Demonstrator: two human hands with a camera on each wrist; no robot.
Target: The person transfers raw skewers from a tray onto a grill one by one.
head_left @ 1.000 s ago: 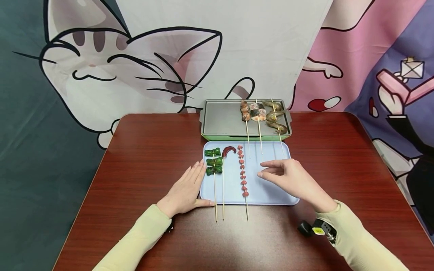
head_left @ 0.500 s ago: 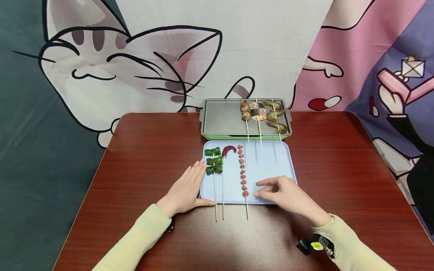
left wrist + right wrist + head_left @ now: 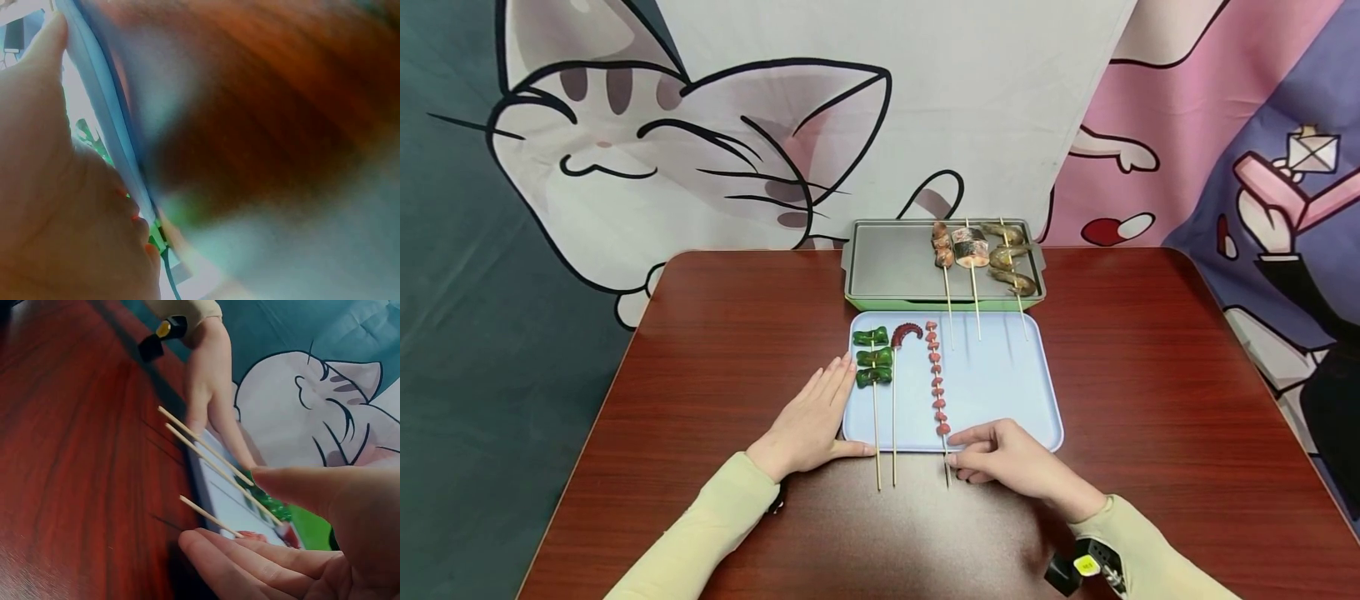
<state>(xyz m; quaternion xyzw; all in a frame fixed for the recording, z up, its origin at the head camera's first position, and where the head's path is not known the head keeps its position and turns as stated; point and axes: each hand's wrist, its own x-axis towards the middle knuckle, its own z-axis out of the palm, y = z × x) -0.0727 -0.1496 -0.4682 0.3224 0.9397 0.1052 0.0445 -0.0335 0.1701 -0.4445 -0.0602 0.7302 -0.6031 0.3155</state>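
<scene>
Well, red-brown table (image 3: 715,333) under pale-blue tray (image 3: 996,367); cat-print cloth (image 3: 985,100) behind.

A cat-print cloth (image 3: 737,150) hangs behind the table (image 3: 752,333)

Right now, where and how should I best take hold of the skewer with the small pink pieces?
Probably pinch its bare lower stick, coming from the right. That end juts past the tray's near edge over the table, below all the pink pieces, while the green skewer and curled red skewer lie to its left.
</scene>
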